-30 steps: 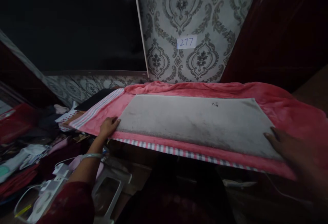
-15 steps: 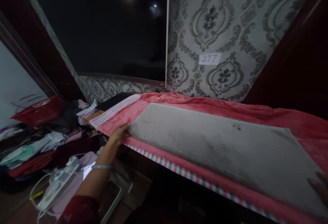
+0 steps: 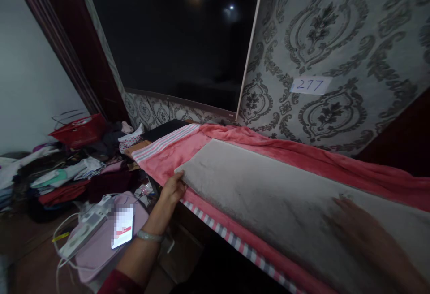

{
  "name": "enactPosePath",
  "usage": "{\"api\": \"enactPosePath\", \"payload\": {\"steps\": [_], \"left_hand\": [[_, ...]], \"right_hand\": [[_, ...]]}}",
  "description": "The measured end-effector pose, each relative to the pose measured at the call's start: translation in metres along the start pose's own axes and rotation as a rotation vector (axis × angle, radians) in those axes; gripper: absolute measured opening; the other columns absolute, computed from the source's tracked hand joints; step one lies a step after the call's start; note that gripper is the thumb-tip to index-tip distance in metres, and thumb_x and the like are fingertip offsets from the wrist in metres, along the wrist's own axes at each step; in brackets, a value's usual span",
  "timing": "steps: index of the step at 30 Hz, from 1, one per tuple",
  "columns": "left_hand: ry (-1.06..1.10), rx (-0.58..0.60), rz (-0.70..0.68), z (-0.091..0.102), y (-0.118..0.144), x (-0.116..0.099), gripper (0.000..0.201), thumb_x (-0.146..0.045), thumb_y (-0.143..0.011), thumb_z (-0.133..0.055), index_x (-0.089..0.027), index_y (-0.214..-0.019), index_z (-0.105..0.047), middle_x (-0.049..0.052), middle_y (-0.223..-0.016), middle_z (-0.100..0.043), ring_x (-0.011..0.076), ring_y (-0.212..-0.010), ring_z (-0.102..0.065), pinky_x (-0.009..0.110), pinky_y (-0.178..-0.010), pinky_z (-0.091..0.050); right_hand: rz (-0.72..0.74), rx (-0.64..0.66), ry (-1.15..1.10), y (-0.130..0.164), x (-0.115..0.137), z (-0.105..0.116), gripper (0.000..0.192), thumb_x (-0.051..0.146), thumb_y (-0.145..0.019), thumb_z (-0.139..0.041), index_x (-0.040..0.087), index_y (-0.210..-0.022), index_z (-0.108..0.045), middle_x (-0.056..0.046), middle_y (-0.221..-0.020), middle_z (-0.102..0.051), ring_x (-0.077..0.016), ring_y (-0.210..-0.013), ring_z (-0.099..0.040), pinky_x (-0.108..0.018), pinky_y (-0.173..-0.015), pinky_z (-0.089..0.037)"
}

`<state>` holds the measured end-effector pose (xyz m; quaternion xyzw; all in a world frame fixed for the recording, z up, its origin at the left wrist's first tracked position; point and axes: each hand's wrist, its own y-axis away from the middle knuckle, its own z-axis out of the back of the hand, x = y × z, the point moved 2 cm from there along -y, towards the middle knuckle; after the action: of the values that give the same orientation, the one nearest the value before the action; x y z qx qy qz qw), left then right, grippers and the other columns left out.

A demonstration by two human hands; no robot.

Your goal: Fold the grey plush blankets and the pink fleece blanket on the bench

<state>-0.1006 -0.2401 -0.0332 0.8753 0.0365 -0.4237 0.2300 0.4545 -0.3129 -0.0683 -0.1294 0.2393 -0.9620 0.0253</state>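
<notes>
A grey cloth sheet (image 3: 268, 195) lies flat on a pink blanket (image 3: 302, 155) that covers a table with a striped edge. My left hand (image 3: 172, 189) rests at the sheet's near left corner, fingers on its edge, a bangle on the wrist. My right hand (image 3: 363, 231) lies flat and blurred on the sheet toward the right, fingers spread, holding nothing.
A white label reading 277 (image 3: 311, 85) is stuck on the patterned wallpaper behind. A dark window (image 3: 174, 38) fills the back left. Piled clothes (image 3: 63, 173), a red basket (image 3: 79, 128), a lit phone (image 3: 122, 233) and a white power strip (image 3: 83, 231) sit low on the left.
The view has swung left. My right hand has slid from the sheet's right edge onto its surface. My left hand has stayed at the left corner.
</notes>
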Motion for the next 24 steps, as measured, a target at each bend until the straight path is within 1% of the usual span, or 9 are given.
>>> {"api": "enactPosePath", "payload": {"steps": [4, 7, 9, 12, 16, 18, 20, 22, 24], "left_hand": [[-0.105, -0.032, -0.118, -0.016, 0.002, 0.006, 0.007, -0.012, -0.076, -0.061, -0.017, -0.078, -0.066, 0.005, -0.074, -0.071, 0.0196, -0.075, -0.069, 0.030, -0.074, -0.058], [-0.129, -0.042, -0.179, -0.033, 0.002, 0.007, 0.004, -0.018, -0.075, -0.065, -0.017, -0.078, -0.066, 0.004, -0.074, -0.070, 0.0198, -0.076, -0.068, 0.030, -0.074, -0.055], [-0.237, 0.029, -0.282, -0.054, 0.005, 0.006, 0.009, -0.025, -0.076, -0.066, -0.016, -0.079, -0.067, 0.004, -0.074, -0.070, 0.0199, -0.074, -0.067, 0.029, -0.071, -0.053], [-0.646, 0.287, -0.577, -0.106, 0.024, 0.016, 0.013, -0.025, -0.082, -0.061, -0.016, -0.079, -0.070, 0.003, -0.074, -0.069, 0.0197, -0.072, -0.063, 0.029, -0.070, -0.049], [-1.238, 0.675, -0.940, -0.163, 0.079, 0.071, 0.033, -0.006, -0.079, -0.051, -0.018, -0.098, -0.074, 0.007, -0.090, -0.073, 0.0223, -0.085, -0.062, 0.034, -0.082, -0.048], [-1.458, 0.891, -1.047, -0.167, 0.108, 0.106, 0.032, -0.006, -0.081, -0.052, -0.018, -0.100, -0.074, 0.009, -0.092, -0.073, 0.0238, -0.088, -0.061, 0.036, -0.084, -0.048], [-1.587, 1.073, -1.119, -0.158, 0.129, 0.136, 0.026, -0.008, -0.084, -0.053, -0.020, -0.097, -0.073, 0.008, -0.089, -0.071, 0.0242, -0.089, -0.060, 0.038, -0.084, -0.048], [-1.643, 1.120, -1.185, -0.143, 0.140, 0.153, 0.025, -0.011, -0.087, -0.053, -0.021, -0.102, -0.071, 0.009, -0.094, -0.070, 0.0256, -0.095, -0.059, 0.040, -0.084, -0.048], [-1.655, 1.079, -1.235, -0.132, 0.142, 0.159, 0.030, -0.012, -0.088, -0.054, -0.021, -0.113, -0.068, 0.010, -0.106, -0.069, 0.0273, -0.101, -0.058, 0.042, -0.086, -0.049]], "right_hand": [[0.255, 0.213, -0.267, -0.059, 0.089, -0.056, 0.067, 0.064, -0.088, -0.040, 0.030, -0.145, -0.054, -0.010, -0.152, -0.047, -0.0322, -0.141, -0.042, -0.057, -0.117, -0.034], [0.250, 0.326, -0.312, -0.085, 0.139, -0.091, 0.069, 0.062, -0.089, -0.044, 0.023, -0.145, -0.053, -0.014, -0.154, -0.043, -0.0320, -0.144, -0.037, -0.056, -0.119, -0.029], [0.173, 0.381, -0.330, -0.091, 0.155, -0.106, 0.067, 0.063, -0.088, -0.046, 0.027, -0.143, -0.055, -0.011, -0.155, -0.042, -0.0338, -0.146, -0.034, -0.060, -0.119, -0.024], [0.037, 0.372, -0.521, -0.095, 0.157, -0.107, 0.069, 0.074, -0.083, -0.051, 0.030, -0.136, -0.062, -0.008, -0.153, -0.045, -0.0351, -0.146, -0.032, -0.060, -0.121, -0.016], [-0.172, 0.323, -1.132, -0.098, 0.143, -0.078, 0.077, 0.083, -0.080, -0.051, 0.026, -0.131, -0.064, -0.010, -0.146, -0.055, -0.0306, -0.138, -0.047, -0.050, -0.119, -0.028], [-0.253, 0.307, -1.374, -0.096, 0.136, -0.064, 0.074, 0.080, -0.083, -0.051, 0.025, -0.130, -0.063, -0.011, -0.140, -0.060, -0.0302, -0.130, -0.055, -0.050, -0.113, -0.039], [-0.301, 0.295, -1.491, -0.091, 0.131, -0.057, 0.067, 0.073, -0.082, -0.058, 0.023, -0.126, -0.065, -0.011, -0.130, -0.067, -0.0312, -0.124, -0.060, -0.050, -0.105, -0.046], [-0.336, 0.249, -1.541, -0.086, 0.125, -0.056, 0.059, 0.064, -0.076, -0.068, 0.023, -0.118, -0.068, -0.010, -0.118, -0.072, -0.0321, -0.118, -0.063, -0.049, -0.100, -0.050], [-0.373, 0.179, -1.581, -0.084, 0.120, -0.059, 0.054, 0.059, -0.072, -0.071, 0.023, -0.112, -0.069, -0.009, -0.110, -0.074, -0.0322, -0.112, -0.066, -0.048, -0.096, -0.053]]}}
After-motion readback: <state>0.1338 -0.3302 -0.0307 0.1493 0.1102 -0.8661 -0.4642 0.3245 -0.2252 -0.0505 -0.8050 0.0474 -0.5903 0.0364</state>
